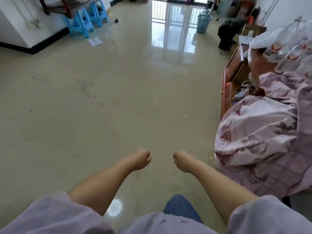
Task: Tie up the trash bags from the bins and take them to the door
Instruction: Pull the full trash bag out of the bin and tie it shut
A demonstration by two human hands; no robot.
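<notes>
Left hand (pixel 141 159) and right hand (pixel 182 160), both fisted and holding nothing, hover over the floor (pixel 104 102), well short of the blue basket (pixel 204 21).

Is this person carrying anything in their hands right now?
Nothing is held. The left hand and the right hand are both curled into empty fists above the shiny beige floor.

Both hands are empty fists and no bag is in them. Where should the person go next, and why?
Probably walk ahead to the blue basket bin at the far end of the floor. The left hand and right hand are curled and hold nothing, and that bin is the only one in sight.
</notes>
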